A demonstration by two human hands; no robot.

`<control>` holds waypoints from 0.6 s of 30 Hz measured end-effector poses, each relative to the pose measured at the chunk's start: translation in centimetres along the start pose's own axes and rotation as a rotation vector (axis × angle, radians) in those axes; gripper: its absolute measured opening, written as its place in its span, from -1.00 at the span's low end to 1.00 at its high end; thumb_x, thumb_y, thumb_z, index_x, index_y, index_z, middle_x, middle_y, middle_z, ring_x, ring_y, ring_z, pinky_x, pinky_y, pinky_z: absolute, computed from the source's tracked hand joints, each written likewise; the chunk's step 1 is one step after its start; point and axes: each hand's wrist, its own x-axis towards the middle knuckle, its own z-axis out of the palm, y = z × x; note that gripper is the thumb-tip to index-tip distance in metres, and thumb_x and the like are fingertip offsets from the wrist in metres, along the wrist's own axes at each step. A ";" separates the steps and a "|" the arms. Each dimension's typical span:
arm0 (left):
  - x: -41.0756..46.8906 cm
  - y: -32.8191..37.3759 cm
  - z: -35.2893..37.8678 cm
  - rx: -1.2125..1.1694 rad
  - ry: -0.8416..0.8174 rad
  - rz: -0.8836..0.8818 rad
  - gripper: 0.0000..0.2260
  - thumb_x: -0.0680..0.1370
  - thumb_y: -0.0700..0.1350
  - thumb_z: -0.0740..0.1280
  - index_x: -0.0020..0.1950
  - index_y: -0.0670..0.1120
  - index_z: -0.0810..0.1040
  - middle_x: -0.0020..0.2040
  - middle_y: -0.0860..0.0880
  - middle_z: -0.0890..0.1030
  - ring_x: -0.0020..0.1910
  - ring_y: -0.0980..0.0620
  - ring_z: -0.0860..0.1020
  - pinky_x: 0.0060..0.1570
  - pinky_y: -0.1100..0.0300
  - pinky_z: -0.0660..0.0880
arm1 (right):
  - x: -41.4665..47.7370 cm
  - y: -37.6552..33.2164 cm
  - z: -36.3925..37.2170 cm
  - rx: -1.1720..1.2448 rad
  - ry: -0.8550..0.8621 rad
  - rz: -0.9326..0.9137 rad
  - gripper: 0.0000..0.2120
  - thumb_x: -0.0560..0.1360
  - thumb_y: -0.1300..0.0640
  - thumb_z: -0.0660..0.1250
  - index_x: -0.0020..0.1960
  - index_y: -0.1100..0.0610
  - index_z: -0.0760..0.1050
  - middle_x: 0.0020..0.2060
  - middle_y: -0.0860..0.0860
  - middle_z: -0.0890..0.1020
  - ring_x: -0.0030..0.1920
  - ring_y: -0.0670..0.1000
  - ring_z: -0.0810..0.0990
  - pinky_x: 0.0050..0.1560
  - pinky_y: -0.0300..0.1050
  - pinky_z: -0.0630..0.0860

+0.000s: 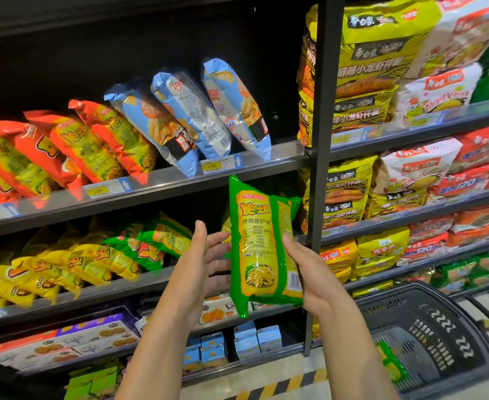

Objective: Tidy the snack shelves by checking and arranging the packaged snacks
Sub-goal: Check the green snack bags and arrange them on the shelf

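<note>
A green and yellow snack bag (262,246) is held upright in front of the shelves, its back label facing me. My right hand (309,277) grips it along its right edge and bottom corner. Just left of the bag, my left hand (201,267) is spread with fingers apart, fingertips close to the bag's left edge; contact is unclear. Behind them, more green bags (151,241) and yellow bags (64,267) lean on the middle shelf. Red and yellow bags (73,145) and blue chip bags (191,116) lean on the shelf above.
A black shelf upright (321,168) divides the snack bay from noodle packs (382,67) on the right. A black shopping basket (439,339) sits low right with a green bag (393,362) inside. Biscuit boxes (73,342) and small blue cartons (249,342) fill the lower shelves.
</note>
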 end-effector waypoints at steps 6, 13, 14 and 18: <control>0.0 -0.1 0.0 0.168 -0.102 -0.058 -0.49 0.59 0.39 0.20 0.40 0.15 0.57 0.24 0.09 0.72 0.23 0.07 0.69 0.29 -0.09 0.58 | 0.1 -0.1 1.5 -0.251 0.024 -0.163 -0.60 0.58 0.06 0.46 0.39 0.07 0.52 0.20 0.04 0.73 0.23 0.07 0.71 0.35 0.20 0.57; 0.6 -1.3 -0.1 0.083 -0.047 -0.051 -0.65 0.64 0.15 0.29 0.36 0.04 0.58 0.17 -0.01 0.75 0.16 -0.04 0.73 0.25 -0.10 0.60 | 0.0 -0.5 2.9 -0.391 0.020 -0.201 -0.33 0.38 -0.23 0.52 0.40 -0.01 0.46 0.19 0.03 0.70 0.14 0.01 0.74 0.22 0.13 0.65; 0.7 -1.3 -0.2 0.039 -0.035 -0.059 -0.66 0.67 0.11 0.27 0.36 0.00 0.59 0.17 -0.05 0.76 0.14 -0.06 0.73 0.19 -0.08 0.61 | 0.0 -0.7 2.8 -0.401 0.005 -0.189 -0.37 0.42 -0.29 0.46 0.40 -0.03 0.47 0.20 0.03 0.69 0.17 0.01 0.72 0.22 0.11 0.63; 1.2 -1.9 -0.8 -0.030 -0.002 -0.048 -0.64 0.68 0.08 0.26 0.40 -0.06 0.57 0.19 -0.09 0.75 0.17 -0.09 0.72 0.15 -0.05 0.61 | 0.1 -1.2 2.4 -0.369 -0.021 -0.132 -0.45 0.53 -0.35 0.32 0.36 -0.02 0.54 0.24 0.06 0.68 0.23 0.08 0.69 0.28 0.23 0.60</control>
